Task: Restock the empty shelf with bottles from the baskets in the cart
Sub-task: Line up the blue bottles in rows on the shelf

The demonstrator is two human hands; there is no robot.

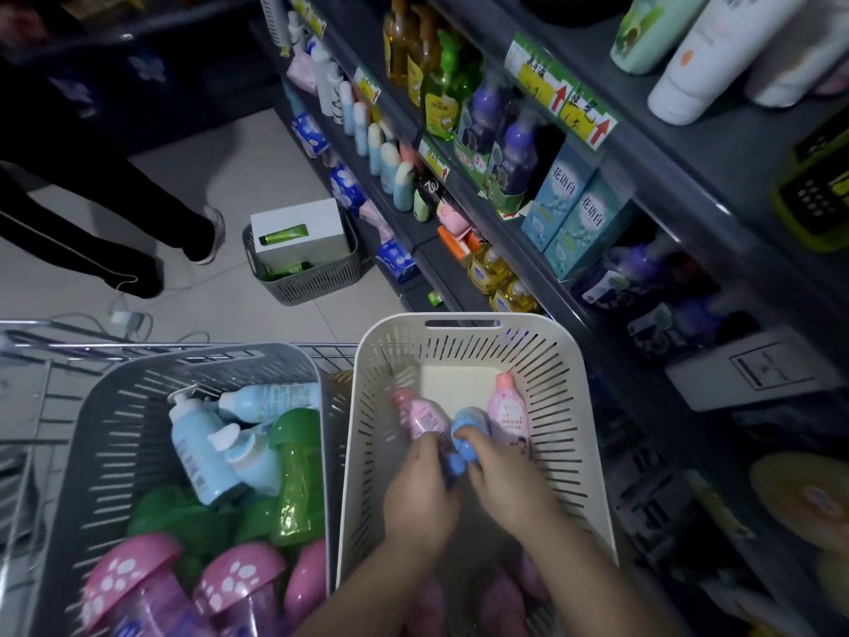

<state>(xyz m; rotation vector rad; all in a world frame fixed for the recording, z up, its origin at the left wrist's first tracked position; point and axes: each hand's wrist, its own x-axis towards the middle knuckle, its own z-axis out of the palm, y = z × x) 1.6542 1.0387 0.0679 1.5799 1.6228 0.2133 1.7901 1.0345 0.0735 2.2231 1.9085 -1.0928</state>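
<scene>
Cart wire (pixel 41 406) bounds the far left, well apart from both hands. Against it a grey basket (pixel 115 429) is packed: three pale blue bottles (pixel 193 452), one clear green bottle (pixel 296 475) and three pink-capped bottles (pixel 239 567) can be counted, and blurred green shapes lie beneath. Its wall touches the white basket (pixel 565 383), in which both hands work. Bare basket floor is left open beyond the fingertips.

The left hand (pixel 420 494) is curled, its fingers against the foot of the left pink bottle (pixel 420 413) and beside the blue bottle (pixel 464 434); because of blur, what it holds cannot be told. The blue bottle lies between the hands and is gripped from the right by the curled fingers of the right hand (pixel 505 485). Just beyond that hand the right pink bottle (pixel 507 406) lies untouched. Three bottles are counted in this basket ahead of the hands.

The shelving (pixel 528 278) runs close along the right of the white basket.
</scene>
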